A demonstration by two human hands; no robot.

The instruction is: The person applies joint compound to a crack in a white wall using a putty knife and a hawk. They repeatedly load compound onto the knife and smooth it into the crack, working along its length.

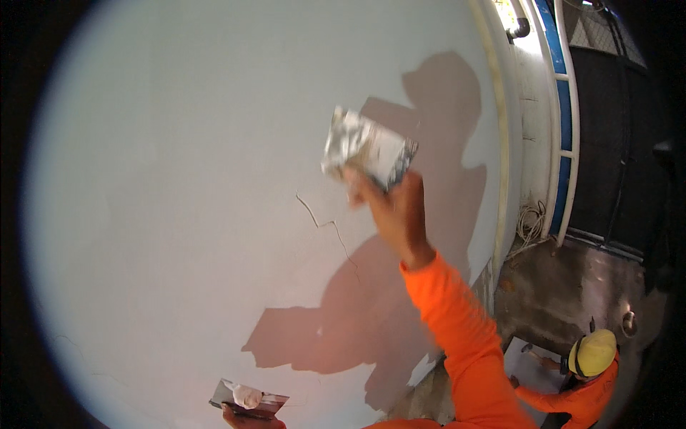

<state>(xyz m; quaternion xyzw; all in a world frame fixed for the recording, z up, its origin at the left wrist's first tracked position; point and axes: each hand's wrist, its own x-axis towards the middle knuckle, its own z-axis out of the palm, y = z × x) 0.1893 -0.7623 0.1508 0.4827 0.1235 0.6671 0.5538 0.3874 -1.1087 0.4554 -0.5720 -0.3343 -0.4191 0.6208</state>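
My right hand (400,207), at the end of an orange sleeve, grips a broad metal putty knife (371,146) in front of the pale wall (193,157). Its blade is smeared with whitish paste and blurred; whether it touches the wall I cannot tell. Below and left of it, a jagged crack (316,225) runs down the wall. Low in the view, my left hand (250,420) is partly cut off by the lower edge. It holds a second wide metal blade (268,404) carrying a lump of white putty (246,395).
At lower right a co-worker in a yellow helmet (594,353) and orange top holds a hammer-like tool (529,348) over a white board (532,368). Coiled cable (530,222) hangs by a blue-and-white frame (564,114). A dark gate (600,143) stands at right.
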